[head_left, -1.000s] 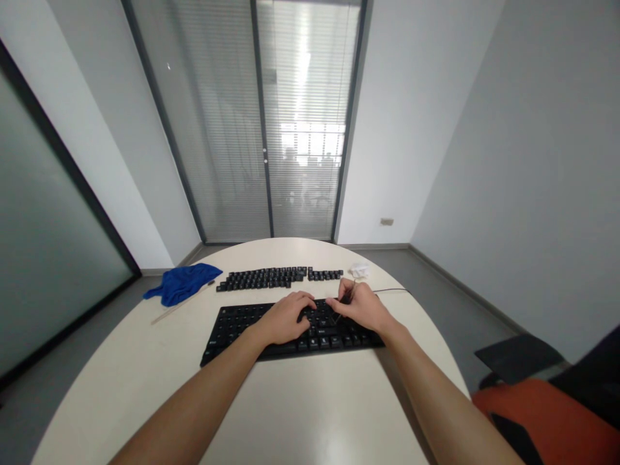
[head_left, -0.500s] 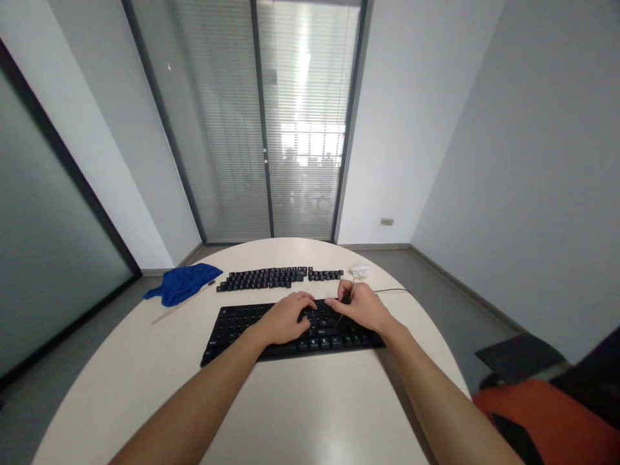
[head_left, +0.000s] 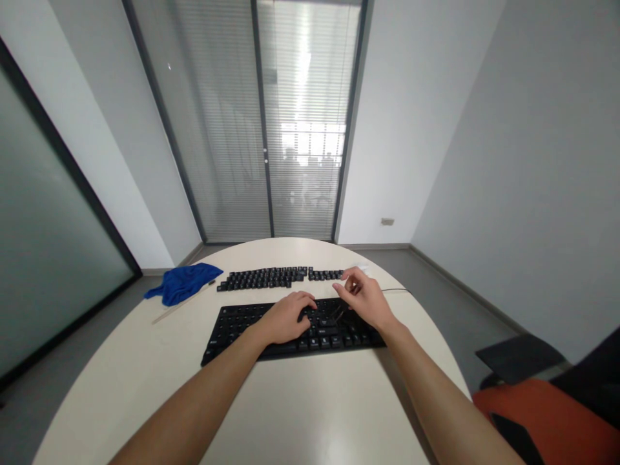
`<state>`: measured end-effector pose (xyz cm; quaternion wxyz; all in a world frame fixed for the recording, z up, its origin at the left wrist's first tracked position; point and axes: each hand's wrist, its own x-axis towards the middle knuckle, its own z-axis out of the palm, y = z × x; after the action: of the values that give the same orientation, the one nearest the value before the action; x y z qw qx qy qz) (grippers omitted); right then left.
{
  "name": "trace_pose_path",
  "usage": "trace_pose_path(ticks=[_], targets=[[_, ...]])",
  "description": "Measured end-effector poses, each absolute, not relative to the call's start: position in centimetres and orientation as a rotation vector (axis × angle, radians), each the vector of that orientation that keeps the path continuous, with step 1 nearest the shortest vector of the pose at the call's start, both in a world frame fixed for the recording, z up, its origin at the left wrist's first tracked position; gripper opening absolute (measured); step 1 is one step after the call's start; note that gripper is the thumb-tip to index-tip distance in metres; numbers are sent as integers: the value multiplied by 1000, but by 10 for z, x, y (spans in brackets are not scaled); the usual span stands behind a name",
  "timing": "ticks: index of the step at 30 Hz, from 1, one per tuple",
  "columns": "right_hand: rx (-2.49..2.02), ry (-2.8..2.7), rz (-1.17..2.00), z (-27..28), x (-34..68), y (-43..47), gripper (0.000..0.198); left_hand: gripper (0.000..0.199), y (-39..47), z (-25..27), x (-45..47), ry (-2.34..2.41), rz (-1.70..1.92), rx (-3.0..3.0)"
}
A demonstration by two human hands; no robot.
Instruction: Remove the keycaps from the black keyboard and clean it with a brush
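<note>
A black keyboard (head_left: 285,349) lies across the table in front of me. My left hand (head_left: 285,318) rests on its middle, thumb and forefinger apart on the keys. Just above the keyboard's right part is my right hand (head_left: 365,300), with thumb and forefinger apart and a gap between them. Beneath that hand is a thin wire tool (head_left: 339,314), its wires over the keys; its upper end is hidden. Behind the keyboard lie rows of loose black keycaps (head_left: 264,278) and a shorter group of keycaps (head_left: 325,276).
On the left of the round white table (head_left: 121,374) lie a blue cloth (head_left: 186,282) and a thin brush (head_left: 184,302). A crumpled white tissue (head_left: 361,267) is partly behind my right hand. A cable (head_left: 397,289) runs right. An orange chair (head_left: 542,420) stands at right.
My right hand has lifted slightly, and its thumb and forefinger have spread from a pinch around the wire tool. The tool stays low over the keys. My left hand has not moved.
</note>
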<state>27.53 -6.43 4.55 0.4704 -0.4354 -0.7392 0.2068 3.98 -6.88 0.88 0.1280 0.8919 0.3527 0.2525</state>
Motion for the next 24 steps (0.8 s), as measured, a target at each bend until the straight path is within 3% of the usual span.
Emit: trace_pose_path(ticks=[9, 24], targets=[[-1065, -1803, 630, 41, 275, -65, 37, 33, -71, 11, 40, 1022, 725, 2595], [-1089, -1855, 400, 46, 284, -65, 41, 33, -70, 11, 40, 1016, 732, 2591]])
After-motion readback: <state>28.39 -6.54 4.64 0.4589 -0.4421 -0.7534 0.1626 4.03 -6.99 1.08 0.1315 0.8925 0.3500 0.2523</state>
